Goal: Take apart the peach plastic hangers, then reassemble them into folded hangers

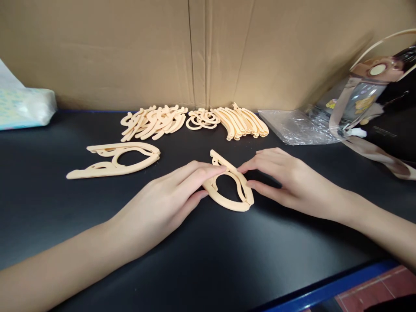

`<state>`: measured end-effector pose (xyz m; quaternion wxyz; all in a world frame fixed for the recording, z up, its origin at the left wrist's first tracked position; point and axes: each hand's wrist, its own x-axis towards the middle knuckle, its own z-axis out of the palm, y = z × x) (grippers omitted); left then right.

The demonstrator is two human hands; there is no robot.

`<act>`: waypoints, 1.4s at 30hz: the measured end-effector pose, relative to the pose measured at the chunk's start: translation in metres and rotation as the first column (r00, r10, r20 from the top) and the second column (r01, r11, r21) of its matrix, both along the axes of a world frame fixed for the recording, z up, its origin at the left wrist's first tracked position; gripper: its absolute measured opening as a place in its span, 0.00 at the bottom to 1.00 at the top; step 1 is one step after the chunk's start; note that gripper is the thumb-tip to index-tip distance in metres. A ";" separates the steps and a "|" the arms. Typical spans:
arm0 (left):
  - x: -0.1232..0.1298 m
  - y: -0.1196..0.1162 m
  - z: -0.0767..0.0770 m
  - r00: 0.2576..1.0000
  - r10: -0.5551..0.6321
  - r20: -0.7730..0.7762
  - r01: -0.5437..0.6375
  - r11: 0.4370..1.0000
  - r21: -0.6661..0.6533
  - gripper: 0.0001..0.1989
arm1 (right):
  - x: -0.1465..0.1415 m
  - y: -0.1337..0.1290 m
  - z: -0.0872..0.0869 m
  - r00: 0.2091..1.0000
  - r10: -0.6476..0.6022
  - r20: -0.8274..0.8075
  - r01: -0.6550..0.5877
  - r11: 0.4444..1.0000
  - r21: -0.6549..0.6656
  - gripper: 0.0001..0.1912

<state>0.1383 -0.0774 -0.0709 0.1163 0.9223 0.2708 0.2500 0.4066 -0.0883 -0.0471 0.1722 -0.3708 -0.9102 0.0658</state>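
Note:
A cream folding hanger (227,203) lies on the black table in front of me, its two arms folded near each other around a ring-shaped middle. My left hand (175,190) grips its left side, fingers on top and thumb at the lower edge. On the other side, my right hand (286,180) touches the right arm with fingertips and thumb. Another folded hanger (110,171) rests to the left, touched by neither hand. Farther back are a pile of curved pieces (156,121), several ring-like hook pieces (203,119) and a pile of long arm pieces (242,122).
A cardboard wall (130,52) stands behind the black table (195,268). Clear plastic bags (295,125) lie at the back right, beside a transparent bottle with a strap (360,99) and a black bag (396,125). A wrapped tissue pack (26,108) is at the far left.

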 end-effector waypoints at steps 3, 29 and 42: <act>0.000 0.002 0.001 1.000 -0.004 0.002 0.004 1.000 -0.010 0.21 | -0.002 -0.001 0.003 0.999 0.034 -0.022 -0.034 0.999 -0.036 0.13; 0.004 -0.009 0.008 0.995 0.011 -0.102 0.025 0.940 0.341 0.29 | -0.025 -0.008 -0.001 0.740 -0.429 -0.518 -0.362 0.395 -0.844 0.15; 0.004 -0.007 0.007 0.996 0.008 -0.085 0.019 0.951 0.308 0.30 | -0.024 -0.006 -0.004 0.716 -0.438 -0.543 -0.392 0.392 -0.832 0.14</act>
